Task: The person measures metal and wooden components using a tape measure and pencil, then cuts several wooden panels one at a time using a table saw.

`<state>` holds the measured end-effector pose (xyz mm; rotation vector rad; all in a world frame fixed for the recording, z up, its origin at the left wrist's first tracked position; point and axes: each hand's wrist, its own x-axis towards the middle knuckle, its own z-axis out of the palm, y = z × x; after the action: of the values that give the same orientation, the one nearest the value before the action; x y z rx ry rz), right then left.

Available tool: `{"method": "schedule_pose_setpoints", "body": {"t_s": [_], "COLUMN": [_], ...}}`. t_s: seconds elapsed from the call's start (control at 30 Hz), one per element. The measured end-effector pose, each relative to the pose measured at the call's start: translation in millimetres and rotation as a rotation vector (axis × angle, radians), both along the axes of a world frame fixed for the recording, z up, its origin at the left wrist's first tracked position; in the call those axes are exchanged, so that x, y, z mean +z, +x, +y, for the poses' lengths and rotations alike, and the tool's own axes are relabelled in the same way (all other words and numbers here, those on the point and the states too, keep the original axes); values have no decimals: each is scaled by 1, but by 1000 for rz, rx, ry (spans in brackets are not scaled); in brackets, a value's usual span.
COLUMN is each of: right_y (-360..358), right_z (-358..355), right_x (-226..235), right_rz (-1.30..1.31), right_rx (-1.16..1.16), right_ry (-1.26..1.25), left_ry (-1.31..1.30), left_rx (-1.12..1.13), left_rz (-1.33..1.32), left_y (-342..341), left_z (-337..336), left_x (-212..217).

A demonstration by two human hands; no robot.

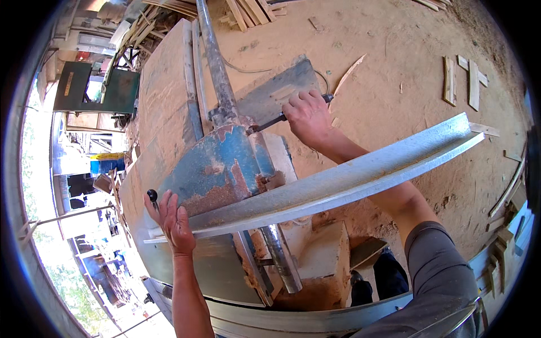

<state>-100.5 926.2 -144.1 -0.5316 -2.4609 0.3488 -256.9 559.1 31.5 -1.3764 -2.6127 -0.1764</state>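
Sawdust-covered dirt floor, open workshop, daylight coming in on the left past a green machine. Wood offcuts scattered on the ground far right.

Left hand: forearm comes straight up from the lower edge, palm down, fingers spread flat over the near end of a long pale board. Not a closed grip, more a press holding the end down. Small black knob sits just beside the fingertips, can't tell if touching.

Centre: rusty blue cast machine head with a steel column running up and away from it. Board passes under the front of the head and lies across the grey metal table, running up to the right well past the table edge.

Right hand: arm reaches over the board, elbow bent, grey sleeve at the upper arm. Fingers curled shut around the black lever handle sticking out of the machine head, knuckles up.

Below the table, a wooden block and dark shoes on the sawdust.
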Motion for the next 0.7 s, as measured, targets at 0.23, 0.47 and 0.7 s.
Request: {"method": "schedule_pose_setpoints", "body": {"t_s": [0.23, 0.47, 0.7], "right_y": [-11, -41, 52], "right_z": [12, -24, -11], "right_x": [-24, -88, -170], "right_rz": [-34, -29, -107], "right_rx": [48, 32, -113], "right_ry": [-40, -467, -552], "left_ry": [-12, -30, 103], "left_rx": [5, -6, -41], "left_rz": [-2, 28, 127], "left_y": [4, 7, 1], "left_z": [11, 14, 12], "left_x": [1, 9, 1]}}
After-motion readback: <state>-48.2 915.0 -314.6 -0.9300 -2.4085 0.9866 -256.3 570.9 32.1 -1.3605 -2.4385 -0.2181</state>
